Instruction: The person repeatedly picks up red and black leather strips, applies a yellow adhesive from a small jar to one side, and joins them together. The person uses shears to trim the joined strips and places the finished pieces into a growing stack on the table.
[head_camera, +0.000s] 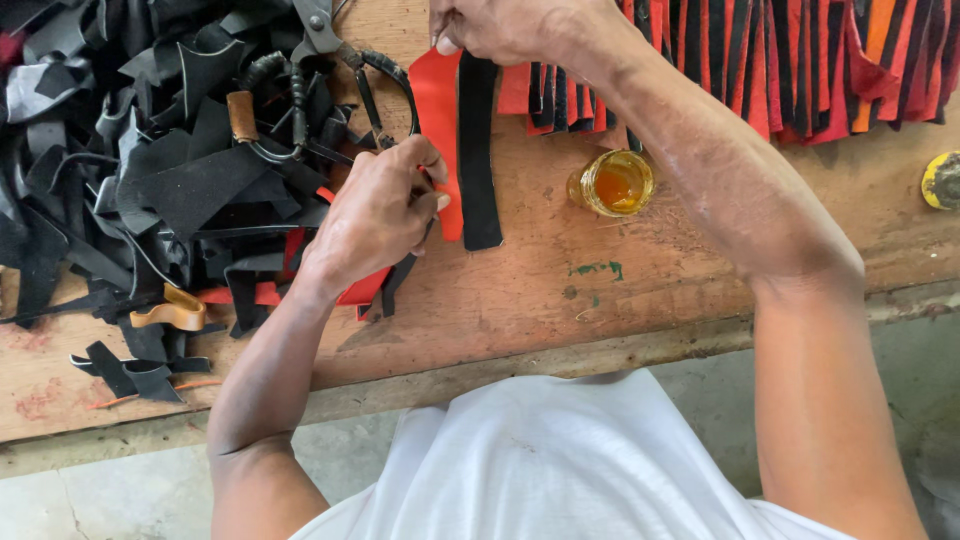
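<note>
Strips, one red (440, 140) and one black (478, 150), lie side by side on the wooden bench (600, 290), right of the heap of black scraps (150, 170). The left hand (375, 215) pinches the red strip's lower edge; the right hand (510, 28) is closed on both top ends. Just right stands a small jar of amber glue (612, 183); a stray forearm could tip it onto them.

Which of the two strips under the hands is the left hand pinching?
The red leather strip, left of the black strip; left hand grips its edge.
</note>
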